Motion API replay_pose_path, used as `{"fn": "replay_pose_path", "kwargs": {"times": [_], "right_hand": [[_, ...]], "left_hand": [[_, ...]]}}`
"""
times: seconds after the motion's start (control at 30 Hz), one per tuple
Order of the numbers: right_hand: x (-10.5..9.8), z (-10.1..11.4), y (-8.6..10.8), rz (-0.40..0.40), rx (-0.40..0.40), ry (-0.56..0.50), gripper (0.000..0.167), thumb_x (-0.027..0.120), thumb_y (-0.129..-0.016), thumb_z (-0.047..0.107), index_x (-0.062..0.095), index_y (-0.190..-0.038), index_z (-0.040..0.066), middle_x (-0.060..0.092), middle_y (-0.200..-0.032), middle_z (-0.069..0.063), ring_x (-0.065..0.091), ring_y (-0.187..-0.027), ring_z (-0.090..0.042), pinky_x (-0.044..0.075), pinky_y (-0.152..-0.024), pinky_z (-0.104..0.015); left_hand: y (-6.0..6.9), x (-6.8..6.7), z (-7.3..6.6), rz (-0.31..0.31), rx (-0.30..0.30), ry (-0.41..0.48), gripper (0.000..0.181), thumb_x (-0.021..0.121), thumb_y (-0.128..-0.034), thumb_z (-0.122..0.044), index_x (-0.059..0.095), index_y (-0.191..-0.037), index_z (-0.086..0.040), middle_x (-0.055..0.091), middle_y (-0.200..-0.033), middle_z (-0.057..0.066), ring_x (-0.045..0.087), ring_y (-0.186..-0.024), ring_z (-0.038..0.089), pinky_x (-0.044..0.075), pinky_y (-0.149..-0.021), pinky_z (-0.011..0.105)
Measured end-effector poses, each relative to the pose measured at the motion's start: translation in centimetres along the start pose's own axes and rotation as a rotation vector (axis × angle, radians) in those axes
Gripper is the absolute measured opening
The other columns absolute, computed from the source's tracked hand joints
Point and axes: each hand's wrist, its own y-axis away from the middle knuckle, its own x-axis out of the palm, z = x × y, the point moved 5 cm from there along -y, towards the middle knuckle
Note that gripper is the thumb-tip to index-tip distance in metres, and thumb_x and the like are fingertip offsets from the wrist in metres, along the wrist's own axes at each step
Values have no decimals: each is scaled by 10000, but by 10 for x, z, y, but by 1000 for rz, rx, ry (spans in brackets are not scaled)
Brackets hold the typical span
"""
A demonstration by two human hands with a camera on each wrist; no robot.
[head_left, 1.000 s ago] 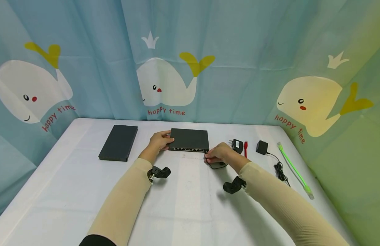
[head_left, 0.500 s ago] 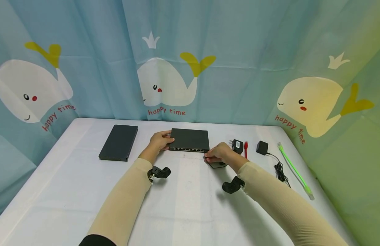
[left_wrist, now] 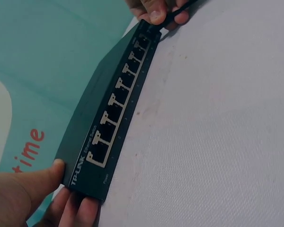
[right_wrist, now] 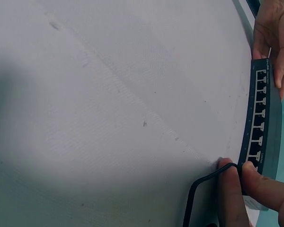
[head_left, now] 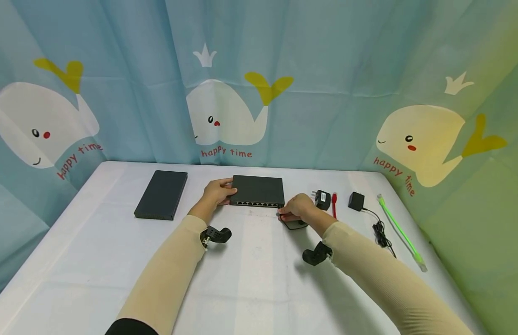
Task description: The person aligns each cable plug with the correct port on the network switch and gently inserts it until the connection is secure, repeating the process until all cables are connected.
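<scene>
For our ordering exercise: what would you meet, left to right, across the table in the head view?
Flat black box, left hand, Ethernet switch, right hand, labelled adapter, red cable, adapter with bundled cord, green cable.

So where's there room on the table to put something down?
There's a big bare patch of table between the left sleeve and the right sleeve, and another left of the left sleeve, in front of the flat black box. It's crowded right of the right hand: a pronged adapter, a red cable, a corded adapter and a green cable.
</scene>
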Motion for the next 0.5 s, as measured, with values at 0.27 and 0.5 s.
{"fn": "replay_pose_path", "kwargs": {"times": [0.27,0.5], "right_hand": [[1,3,6,-12,-50,17,322,702,-860,-81,528,-1130,-96,627,-832,-112,673,-580,-115,608,-619,-264],[2,1,5,-15,-73,20,375,723,-814,-127,527,-1133,-119,605,-871,-129,703,-639,-138,606,-639,-244]], "left_hand": [[0,-1,-2,8,1,-2,526,707,-921,-130,562,-1416,-232,570,-1381,80,627,-1150,236,606,-777,294],[5,-1,-4,12,14,-17,527,700,-928,-147,549,-1427,-224,563,-1400,82,622,-1156,247,607,-743,282]]}}
